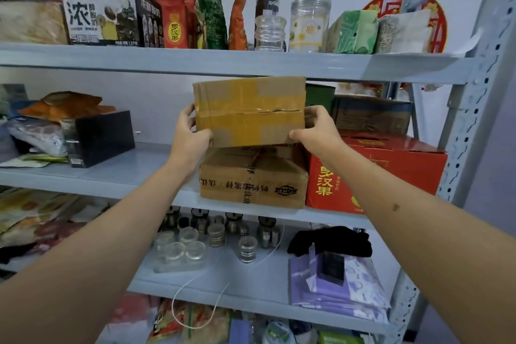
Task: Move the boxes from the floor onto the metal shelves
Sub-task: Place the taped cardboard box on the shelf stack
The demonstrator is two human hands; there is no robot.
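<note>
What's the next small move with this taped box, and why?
Probably ease the taped box down and back, then let go: both hands, left hand and right hand, hold its sides, and it sits tilted atop the lower carton, under the upper shelf.

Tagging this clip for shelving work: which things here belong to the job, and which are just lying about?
Job: taped cardboard box, held by left hand and right hand; printed carton beneath; metal shelf.
Lying about: red carton, black box, clear jars.
</note>
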